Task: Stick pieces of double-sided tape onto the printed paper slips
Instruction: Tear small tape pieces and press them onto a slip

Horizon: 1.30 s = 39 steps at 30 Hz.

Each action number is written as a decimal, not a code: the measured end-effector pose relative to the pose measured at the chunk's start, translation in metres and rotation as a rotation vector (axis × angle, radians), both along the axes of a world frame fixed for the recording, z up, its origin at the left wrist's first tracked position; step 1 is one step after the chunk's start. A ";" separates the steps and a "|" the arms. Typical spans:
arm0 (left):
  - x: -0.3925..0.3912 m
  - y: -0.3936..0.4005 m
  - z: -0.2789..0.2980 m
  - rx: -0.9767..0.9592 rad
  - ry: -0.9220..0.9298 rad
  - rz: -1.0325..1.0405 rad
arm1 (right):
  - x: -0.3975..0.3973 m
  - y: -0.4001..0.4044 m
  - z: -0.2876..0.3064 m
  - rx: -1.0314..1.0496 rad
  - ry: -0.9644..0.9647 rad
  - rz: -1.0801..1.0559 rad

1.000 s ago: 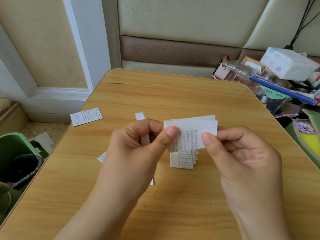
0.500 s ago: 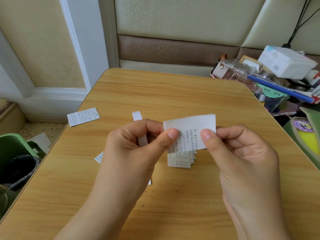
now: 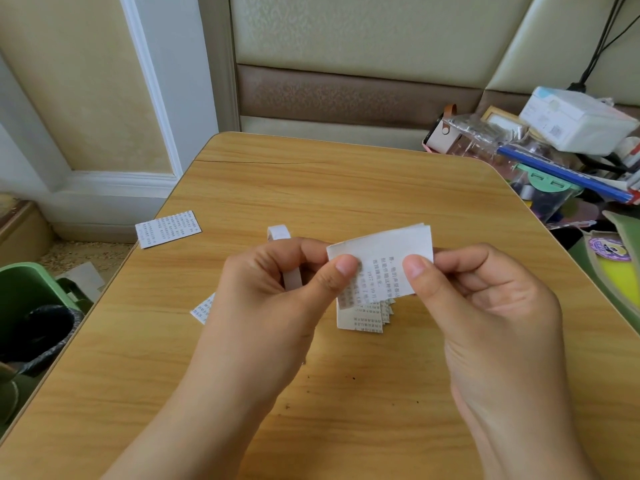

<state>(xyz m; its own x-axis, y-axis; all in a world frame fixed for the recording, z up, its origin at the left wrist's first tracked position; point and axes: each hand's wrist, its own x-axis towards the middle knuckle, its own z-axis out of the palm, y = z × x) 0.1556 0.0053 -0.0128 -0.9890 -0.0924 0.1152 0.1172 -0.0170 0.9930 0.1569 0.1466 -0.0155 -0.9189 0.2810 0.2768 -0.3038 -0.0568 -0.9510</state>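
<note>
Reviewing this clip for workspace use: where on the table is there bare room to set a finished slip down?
The far table past the hands is bare; so is the near edge below the wrists. It is crowded mid-table: both hands, the held slip, the stack. One loose slip overhangs the left edge.

You are viewing through one head-worn wide-angle camera, looking forward and down at the tabletop point(image 3: 346, 188) from close above, facing the padded wall beyond its far edge.

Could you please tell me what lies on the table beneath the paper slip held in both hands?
A fanned stack of printed slips lies under the held slip; its upper part is covered, so the count cannot be told.
</note>
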 end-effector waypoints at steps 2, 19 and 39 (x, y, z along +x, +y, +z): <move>0.000 0.000 0.001 -0.012 -0.007 0.001 | -0.001 0.001 -0.002 0.009 -0.016 0.006; -0.003 0.001 -0.009 0.054 -0.017 -0.007 | -0.003 -0.002 -0.005 -0.049 -0.008 -0.010; -0.001 0.001 -0.008 -0.019 0.014 0.013 | -0.002 -0.001 -0.006 0.023 -0.040 -0.071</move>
